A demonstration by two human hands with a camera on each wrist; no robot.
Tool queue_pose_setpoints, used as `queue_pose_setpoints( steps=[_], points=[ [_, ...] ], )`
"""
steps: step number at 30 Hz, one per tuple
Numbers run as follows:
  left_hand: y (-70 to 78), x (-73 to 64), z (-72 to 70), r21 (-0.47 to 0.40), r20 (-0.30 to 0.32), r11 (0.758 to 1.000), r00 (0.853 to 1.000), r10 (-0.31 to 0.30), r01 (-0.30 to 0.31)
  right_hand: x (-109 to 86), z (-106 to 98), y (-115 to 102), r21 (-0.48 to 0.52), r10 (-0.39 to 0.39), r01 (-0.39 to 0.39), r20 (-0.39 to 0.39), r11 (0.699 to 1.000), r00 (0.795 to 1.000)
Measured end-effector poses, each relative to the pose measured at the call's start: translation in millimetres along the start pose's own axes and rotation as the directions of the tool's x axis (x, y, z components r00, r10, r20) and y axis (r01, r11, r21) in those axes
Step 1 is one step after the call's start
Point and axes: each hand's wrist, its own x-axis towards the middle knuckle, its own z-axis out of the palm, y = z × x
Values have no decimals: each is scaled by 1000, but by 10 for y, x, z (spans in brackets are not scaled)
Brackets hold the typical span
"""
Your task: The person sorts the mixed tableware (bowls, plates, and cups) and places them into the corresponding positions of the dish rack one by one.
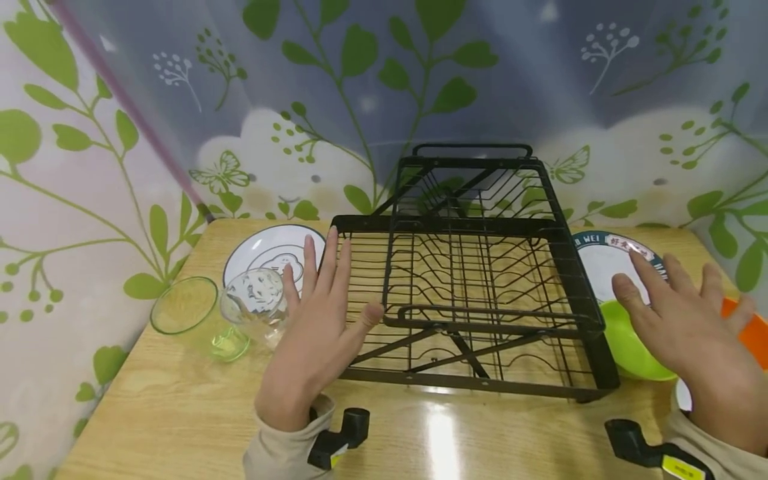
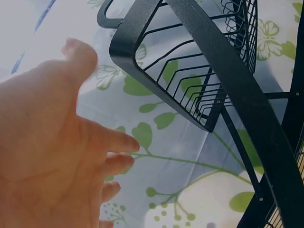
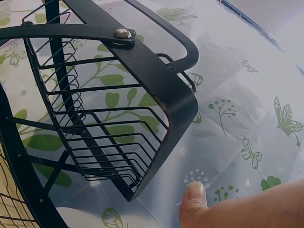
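Observation:
A black two-tier wire dish rack stands on the wooden table, its upper tier raised on crossed supports. My left hand is held up at the rack's left side, fingers spread and holding nothing. In the left wrist view the palm of the left hand faces the rack's upper tier. On the other side my right hand hovers with extended fingers over a green bowl, also holding nothing. Only the thumb and edge of the right hand show in the right wrist view, beside the upper tier.
Left of the rack are a white plate, a clear glass and a green-tinted glass. At the right lie a green-rimmed plate and an orange item. A leaf-patterned cloth hangs behind the table.

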Motion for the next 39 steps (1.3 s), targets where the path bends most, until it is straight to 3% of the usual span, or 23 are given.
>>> queue_pose_setpoints(
  steps=[12, 18, 24, 26, 32, 39],
  points=[
    [19, -5, 5, 15, 64, 1000, 998, 10, -11, -22, 1, -25, 11, -15, 15, -3, 1000, 1000],
    [55, 28, 43, 12, -13, 995, 995, 103, -102, -24, -20, -52, 7, -41, 41, -2, 999, 999],
    [56, 71, 106, 28, -132, 979, 970, 202, -201, -15, -34, -49, 3, -42, 42, -9, 999, 999],
    [54, 87, 122, 37, -135, 976, 966, 219, -216, -12, -33, -45, 3, -46, 47, -12, 999, 999],
    [75, 127, 178, 72, -97, 976, 972, 213, -207, -18, -33, -37, 3, -59, 59, 3, 998, 998],
    [88, 147, 222, 127, -145, 966, 959, 244, -226, -24, -31, -27, -8, -59, 59, 29, 998, 998]
  ],
)
